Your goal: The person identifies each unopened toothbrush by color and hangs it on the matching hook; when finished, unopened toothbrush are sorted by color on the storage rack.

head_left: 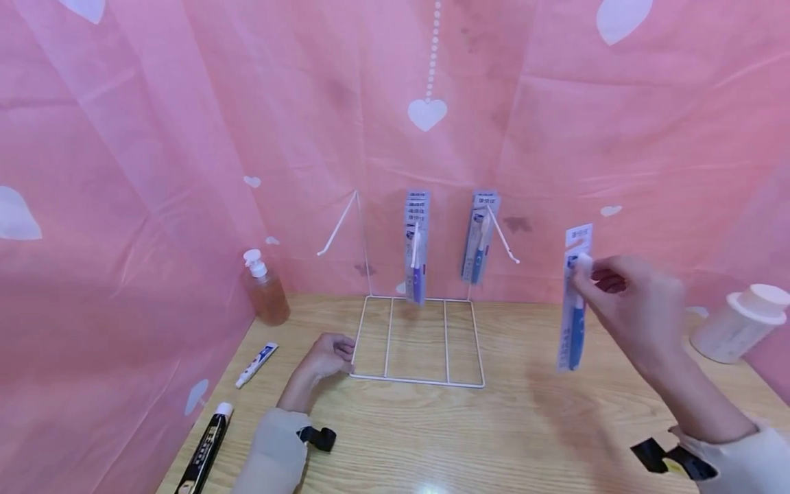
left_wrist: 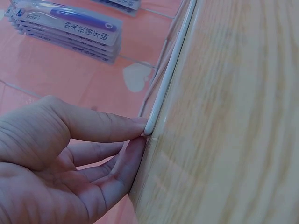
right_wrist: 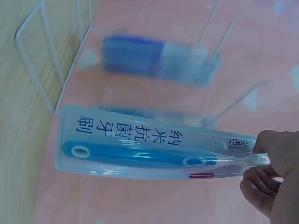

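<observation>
From the head camera, a pale wood-grain table (head_left: 524, 425) sits inside walls of thin, creased pink plastic sheeting (head_left: 123, 206) printed with white hearts. At the far middle stands a white wire rack (head_left: 416, 339) — a flat rectangular base of thin rods with slanting hooks above it. Two bunches of packaged toothbrushes hang there, purple ones (head_left: 417, 247) on the left and blue ones (head_left: 479, 237) on the right. The right hand (head_left: 636, 309) is raised to the right of the rack, its fingertips pinching the top of a long, clear blister-packed toothbrush (head_left: 574, 302) with a blue handle, which hangs upright above the table. The left hand (head_left: 327, 357) rests on the wood at the base's near left corner, fingers curled loosely against the wire. Along the left edge lie a small white tube (head_left: 256, 363) and a black tube (head_left: 206, 446), with an amber pump bottle (head_left: 265, 288) at the far left corner; a squat white lidded jar (head_left: 740, 322) stands at the far right.

The left wrist camera shows thumb and fingertips (left_wrist: 128, 135) closed lightly on the rounded corner of the glossy white rod (left_wrist: 170, 74), which lies on the smooth wood.

The right wrist camera shows the pack (right_wrist: 154, 149) lengthwise — glossy plastic, blue Chinese lettering, blue brush inside — pinched at its bristle end by the fingertips (right_wrist: 268, 144), with the blurred rack behind it.
</observation>
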Demonstrator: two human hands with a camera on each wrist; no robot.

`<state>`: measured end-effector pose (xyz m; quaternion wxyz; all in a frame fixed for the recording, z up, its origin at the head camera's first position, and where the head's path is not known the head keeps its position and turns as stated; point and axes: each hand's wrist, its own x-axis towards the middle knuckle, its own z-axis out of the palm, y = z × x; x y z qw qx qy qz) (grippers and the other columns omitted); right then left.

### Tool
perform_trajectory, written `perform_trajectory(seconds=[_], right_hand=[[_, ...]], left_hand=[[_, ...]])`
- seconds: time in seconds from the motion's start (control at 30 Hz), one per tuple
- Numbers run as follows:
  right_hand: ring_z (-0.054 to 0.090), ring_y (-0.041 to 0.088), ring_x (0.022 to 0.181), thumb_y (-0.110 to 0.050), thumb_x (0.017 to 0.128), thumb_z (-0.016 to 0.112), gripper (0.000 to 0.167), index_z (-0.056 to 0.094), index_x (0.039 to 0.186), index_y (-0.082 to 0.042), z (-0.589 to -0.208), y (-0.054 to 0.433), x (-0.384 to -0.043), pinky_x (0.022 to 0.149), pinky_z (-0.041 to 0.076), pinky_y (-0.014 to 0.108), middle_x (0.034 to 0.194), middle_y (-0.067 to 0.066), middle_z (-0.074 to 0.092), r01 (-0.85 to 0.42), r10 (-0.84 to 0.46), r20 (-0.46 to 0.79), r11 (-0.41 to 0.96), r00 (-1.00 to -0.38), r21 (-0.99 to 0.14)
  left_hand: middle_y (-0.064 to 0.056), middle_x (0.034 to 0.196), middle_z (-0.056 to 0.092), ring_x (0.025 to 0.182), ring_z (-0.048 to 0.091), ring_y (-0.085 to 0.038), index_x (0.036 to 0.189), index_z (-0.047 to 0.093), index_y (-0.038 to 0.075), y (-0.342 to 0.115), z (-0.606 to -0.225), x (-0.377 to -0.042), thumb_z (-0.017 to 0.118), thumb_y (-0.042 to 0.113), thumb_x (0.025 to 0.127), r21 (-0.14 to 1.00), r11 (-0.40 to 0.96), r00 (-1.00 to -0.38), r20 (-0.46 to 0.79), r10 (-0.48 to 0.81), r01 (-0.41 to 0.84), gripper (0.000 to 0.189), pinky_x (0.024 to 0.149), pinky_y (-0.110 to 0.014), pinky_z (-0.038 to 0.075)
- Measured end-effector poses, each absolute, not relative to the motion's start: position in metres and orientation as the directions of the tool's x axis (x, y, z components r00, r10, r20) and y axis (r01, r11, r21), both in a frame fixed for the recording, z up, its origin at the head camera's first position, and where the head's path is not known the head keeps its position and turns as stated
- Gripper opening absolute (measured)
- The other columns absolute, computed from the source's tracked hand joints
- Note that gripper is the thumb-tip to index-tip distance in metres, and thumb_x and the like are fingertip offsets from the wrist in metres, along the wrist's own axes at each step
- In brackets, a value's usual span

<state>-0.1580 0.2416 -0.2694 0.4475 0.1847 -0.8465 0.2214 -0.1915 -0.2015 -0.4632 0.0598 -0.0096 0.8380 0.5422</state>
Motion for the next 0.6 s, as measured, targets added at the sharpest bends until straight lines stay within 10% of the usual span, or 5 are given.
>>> perform_trajectory(seconds=[0.13,0.6], right_hand=[[0.047,-0.021,0.072,-0.011,0.078,0.075,0.01,0.076,0.083,-0.003,-0.265,0.22,-0.142,0.067,0.037,0.0,0.072,0.009,0.071,-0.579,-0.111,0.882,0.79,-0.458,-0.201],[0.06,0.004,0.061,-0.016,0.077,0.072,0.013,0.076,0.081,-0.004,-0.264,0.187,-0.12,0.067,0.043,0.004,0.071,0.004,0.069,-0.684,-0.127,0.909,0.701,-0.397,-0.201]], left_hand=[[-0.015,0.094,0.062,0.084,0.062,-0.024,0.111,0.064,-0.012,-0.202,-0.464,-0.191,0.077,-0.022,0.063,0.913,0.401,-0.993,-0.103,0.052,-0.073,0.05,0.075,-0.033,0.055],[-0.014,0.093,0.062,0.084,0.062,-0.024,0.109,0.064,-0.012,-0.203,-0.463,-0.191,0.077,-0.021,0.063,0.913,0.403,-0.994,-0.093,0.06,-0.061,0.049,0.077,-0.034,0.055]])
